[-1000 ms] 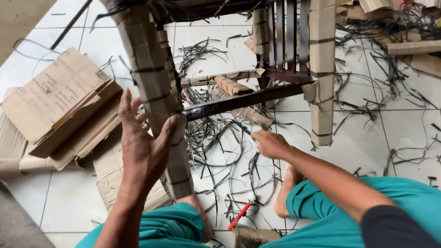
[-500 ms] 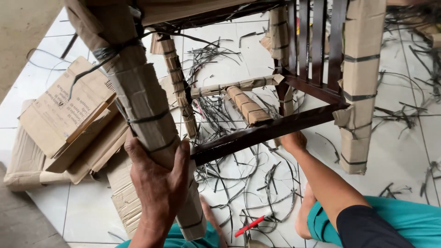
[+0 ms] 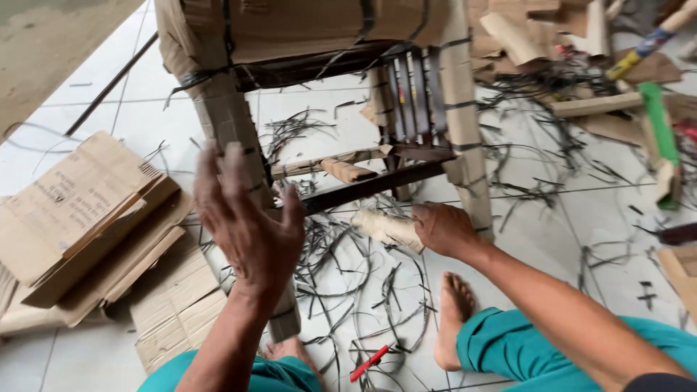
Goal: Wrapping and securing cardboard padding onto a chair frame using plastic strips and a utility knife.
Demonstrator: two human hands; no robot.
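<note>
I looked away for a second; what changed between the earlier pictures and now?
The right hand now grips a loose cardboard wrap piece beneath the dark rail. The left hand stays at the wrapped chair leg. The red cutter stays on the floor.

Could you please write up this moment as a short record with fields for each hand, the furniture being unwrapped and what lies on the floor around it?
Left hand: left hand against the near cardboard-wrapped leg, fingers spread, not closed round it
Right hand: right hand gripping a piece of cardboard wrap under the dark rail
Furniture: wooden frame, its legs wrapped in cardboard and bound with black straps
Floor: white tiles strewn with cut black straps
Left side: flattened cardboard
Near feet: red-handled tool
</note>
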